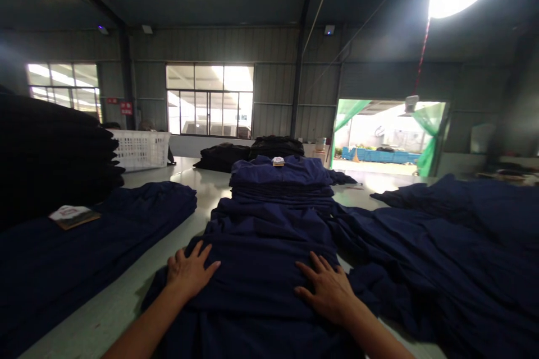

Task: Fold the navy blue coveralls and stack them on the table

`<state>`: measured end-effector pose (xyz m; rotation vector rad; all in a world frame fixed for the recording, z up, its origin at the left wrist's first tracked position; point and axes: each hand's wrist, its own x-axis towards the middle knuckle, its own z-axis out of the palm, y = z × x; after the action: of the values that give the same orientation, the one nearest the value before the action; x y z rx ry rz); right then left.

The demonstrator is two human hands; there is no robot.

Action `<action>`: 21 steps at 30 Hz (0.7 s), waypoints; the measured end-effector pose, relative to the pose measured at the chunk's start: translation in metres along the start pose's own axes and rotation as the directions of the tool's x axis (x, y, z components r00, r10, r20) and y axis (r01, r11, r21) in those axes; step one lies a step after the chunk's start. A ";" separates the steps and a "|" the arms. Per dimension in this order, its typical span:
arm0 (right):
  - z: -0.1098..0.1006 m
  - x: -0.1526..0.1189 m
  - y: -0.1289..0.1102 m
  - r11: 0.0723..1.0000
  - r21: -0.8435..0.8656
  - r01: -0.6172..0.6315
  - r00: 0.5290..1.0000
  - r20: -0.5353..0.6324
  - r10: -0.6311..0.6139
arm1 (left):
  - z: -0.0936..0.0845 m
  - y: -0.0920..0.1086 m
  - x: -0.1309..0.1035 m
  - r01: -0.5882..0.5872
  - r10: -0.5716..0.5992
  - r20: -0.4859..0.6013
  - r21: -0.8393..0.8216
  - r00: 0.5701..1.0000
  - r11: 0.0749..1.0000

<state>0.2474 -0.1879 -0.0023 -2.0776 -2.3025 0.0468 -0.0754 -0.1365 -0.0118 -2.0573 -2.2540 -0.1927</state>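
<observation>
A dark blue garment [256, 275] lies spread on the table in front of me. My left hand [189, 270] rests on its left side with the fingers apart. On the right side of the same cloth lies my right hand [327, 287], palm down and fingers spread. Just beyond the garment stands a stack of folded blue garments [282, 176], with a white and yellow tag [278, 161] on top. Neither hand grips anything that I can see.
Folded blue garments with a tag [143, 207] lie at left, beside a tall black clothing stack [54, 151]. Behind are a white basket [141, 148] and black bundles [275, 147]. Loose blue garments [455, 241] cover the right of the table [113, 297].
</observation>
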 end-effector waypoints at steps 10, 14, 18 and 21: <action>-0.005 -0.015 -0.005 0.984 -0.046 -0.171 0.980 0.100 0.175 | 0.003 -0.020 0.002 0.037 -0.031 0.079 -0.068 0.996 0.997; -0.001 -0.023 -0.022 0.999 0.042 -0.024 0.980 0.198 0.015 | 0.009 -0.033 0.006 0.033 -0.035 -0.014 -0.120 0.999 0.992; 0.006 -0.008 -0.007 1.000 0.023 0.006 0.992 0.126 -0.009 | -0.005 -0.027 0.001 -0.104 0.081 -0.194 -0.111 0.978 0.988; 0.003 0.000 0.007 0.999 -0.002 -0.048 0.996 0.074 0.048 | -0.024 -0.015 -0.010 -0.361 0.370 -0.008 -0.232 0.929 0.903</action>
<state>0.2546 -0.1871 -0.0054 -2.1670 -2.2931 0.1277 -0.0901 -0.1516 0.0100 -2.5751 -1.8867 -0.4072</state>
